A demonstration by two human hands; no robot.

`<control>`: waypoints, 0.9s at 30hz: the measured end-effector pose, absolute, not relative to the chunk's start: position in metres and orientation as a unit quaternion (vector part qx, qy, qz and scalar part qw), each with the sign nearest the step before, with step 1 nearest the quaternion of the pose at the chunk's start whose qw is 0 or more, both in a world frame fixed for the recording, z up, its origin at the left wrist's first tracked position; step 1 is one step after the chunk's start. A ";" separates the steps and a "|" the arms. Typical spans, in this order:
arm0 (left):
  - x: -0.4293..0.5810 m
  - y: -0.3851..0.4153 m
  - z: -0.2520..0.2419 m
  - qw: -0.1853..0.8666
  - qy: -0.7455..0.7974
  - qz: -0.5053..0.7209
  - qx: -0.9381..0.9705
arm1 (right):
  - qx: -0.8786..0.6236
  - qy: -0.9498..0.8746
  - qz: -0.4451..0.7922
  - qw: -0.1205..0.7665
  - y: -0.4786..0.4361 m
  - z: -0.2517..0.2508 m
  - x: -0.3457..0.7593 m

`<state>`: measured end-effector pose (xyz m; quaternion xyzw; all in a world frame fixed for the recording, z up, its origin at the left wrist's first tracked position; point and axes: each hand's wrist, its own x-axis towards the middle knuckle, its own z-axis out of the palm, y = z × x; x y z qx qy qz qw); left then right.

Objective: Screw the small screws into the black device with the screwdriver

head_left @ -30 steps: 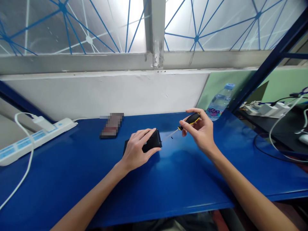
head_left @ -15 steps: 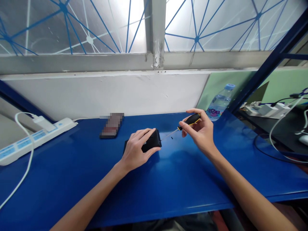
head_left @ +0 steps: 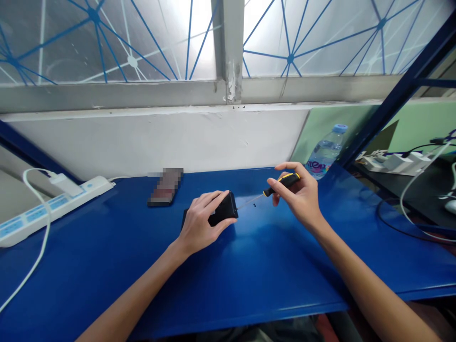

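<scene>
The left hand (head_left: 197, 219) lies over a black case (head_left: 224, 210), thumb and fingers parted by the case's width and holding its edges. To the right of those fingers, small black bits (head_left: 254, 205) (too tiny to identify) lie on the blue surface (head_left: 270, 270). Farther right, the right hand (head_left: 302, 199) has its fingers curled round a black-and-yellow screwdriver (head_left: 290, 180), its shaft reaching left to the case's end.

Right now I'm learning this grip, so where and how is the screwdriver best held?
Probably by the screwdriver's black-and-yellow handle, coming from the right, as the right hand does: the handle is thick, while the thin shaft runs left toward the black device.
</scene>
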<state>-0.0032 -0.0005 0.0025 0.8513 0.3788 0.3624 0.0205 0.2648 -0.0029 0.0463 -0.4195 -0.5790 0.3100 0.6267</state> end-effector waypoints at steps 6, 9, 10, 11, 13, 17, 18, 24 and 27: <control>-0.004 0.000 0.003 0.019 0.381 0.361 0.851 | -0.352 -0.587 0.386 0.619 0.000 0.044 0.267; -0.005 0.001 0.002 0.023 0.382 0.361 0.851 | -0.367 -0.587 0.368 0.621 -0.001 0.044 0.267; -0.005 0.001 0.003 0.023 0.382 0.361 0.851 | -0.382 -0.585 0.353 0.623 -0.001 0.044 0.267; -0.005 0.001 0.003 0.023 0.381 0.362 0.851 | -0.397 -0.584 0.337 0.623 -0.002 0.044 0.267; -0.004 0.001 0.003 0.022 0.380 0.364 0.850 | -0.418 -0.588 0.312 0.618 -0.002 0.044 0.267; -0.005 0.001 0.003 0.019 0.381 0.365 0.849 | -0.383 -0.612 0.326 0.611 -0.001 0.042 0.269; -0.005 0.001 0.003 0.018 0.382 0.364 0.849 | -0.365 -0.617 0.337 0.610 -0.001 0.042 0.270; -0.006 0.002 0.002 0.017 0.377 0.363 0.852 | -0.375 -0.610 0.325 0.617 0.000 0.042 0.270; -0.006 0.002 0.002 0.018 0.376 0.364 0.852 | -0.409 -0.607 0.296 0.614 0.000 0.042 0.269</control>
